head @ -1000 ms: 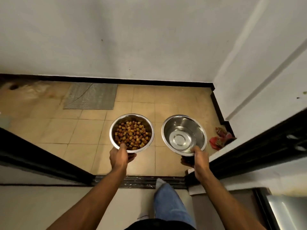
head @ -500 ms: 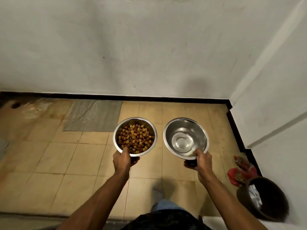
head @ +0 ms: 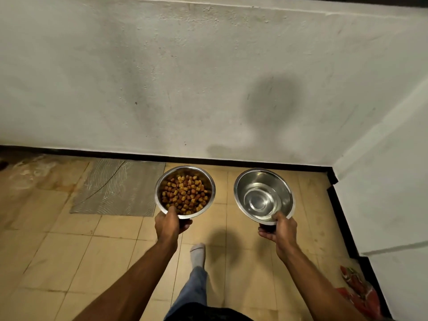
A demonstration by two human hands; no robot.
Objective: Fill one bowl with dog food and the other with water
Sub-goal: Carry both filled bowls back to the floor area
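Two steel bowls are held in the air above a tiled floor. The left bowl [head: 159, 181] is filled with brown and yellow dog food [head: 185, 193]. My left hand [head: 169, 224] grips its near rim, thumb inside. The right bowl [head: 287, 193] holds clear water [head: 259, 201] in its bottom and tilts slightly toward me. My right hand [head: 279, 230] grips its near rim and underside. Both bowls hang side by side, roughly a hand's width apart.
A white wall [head: 185, 89] with a black skirting stands just ahead; another wall [head: 382, 205] closes the right side. A grey ridged patch [head: 115, 186] lies on the tan floor at left. Red cloth [head: 359, 290] sits by the right wall. My socked foot [head: 198, 253] steps forward.
I have walked through the doorway onto the tiled floor, closer to the far wall. Both bowls stay in my hands, carried forward; the door frame and dark bucket have left view.
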